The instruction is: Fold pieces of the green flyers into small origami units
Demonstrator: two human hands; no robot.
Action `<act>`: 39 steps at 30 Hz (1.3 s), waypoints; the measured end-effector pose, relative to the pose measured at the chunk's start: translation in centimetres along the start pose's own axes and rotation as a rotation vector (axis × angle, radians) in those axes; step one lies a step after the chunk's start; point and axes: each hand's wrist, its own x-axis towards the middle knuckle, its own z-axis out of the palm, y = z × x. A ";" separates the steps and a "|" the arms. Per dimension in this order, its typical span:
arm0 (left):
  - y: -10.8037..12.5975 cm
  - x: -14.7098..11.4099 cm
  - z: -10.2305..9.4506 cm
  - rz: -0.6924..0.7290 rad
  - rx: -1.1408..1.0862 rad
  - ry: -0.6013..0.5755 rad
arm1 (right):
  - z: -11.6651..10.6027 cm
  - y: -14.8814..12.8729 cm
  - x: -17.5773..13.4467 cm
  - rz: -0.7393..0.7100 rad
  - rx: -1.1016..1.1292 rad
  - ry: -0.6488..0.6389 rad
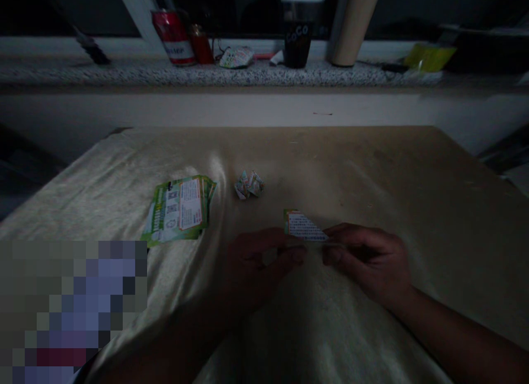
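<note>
Between my two hands is a folded piece of printed paper (305, 228), green-edged with rows of small text and a slanted edge on its right. My left hand (264, 260) pinches its near left side between thumb and fingers. On the right, my right hand (367, 257) pinches the other end the same way. Beyond my left hand stands a small folded paper shape (249, 185) with two pointed lobes. A stack of green printed leaflets (176, 210) lies fanned out to the left.
A shiny beige cloth (372, 169) covers the table. On the speckled sill (136, 74) behind stand a red can (173, 38), a dark CoCo cup (298, 39), a tan cylinder (356, 26) and a yellow object (430, 57). The lower left is pixelated.
</note>
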 end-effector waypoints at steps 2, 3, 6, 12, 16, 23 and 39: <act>0.0 -0.1 0.2 -0.049 0.006 0.025 | 0.2 0.1 -0.1 0.046 0.037 0.005; 0.0 -0.1 0.3 -0.071 -0.002 0.051 | 0.2 0.1 -0.2 0.064 0.055 0.010; -0.2 -0.3 0.7 -0.109 -0.058 0.118 | 0.3 0.5 -0.4 0.103 0.092 0.035; -0.3 -0.6 1.2 -0.147 -0.095 0.166 | 0.5 0.8 -0.8 0.235 0.162 0.058; -0.3 -0.4 1.6 -0.184 -0.156 0.180 | 0.5 0.8 -0.8 0.290 0.193 0.058; 0.1 0.1 1.9 -0.280 -0.293 0.228 | 0.8 1.2 -0.8 0.352 0.359 0.061; -0.4 0.1 2.2 -0.335 -0.243 0.273 | 0.4 1.6 -0.5 0.455 0.348 0.078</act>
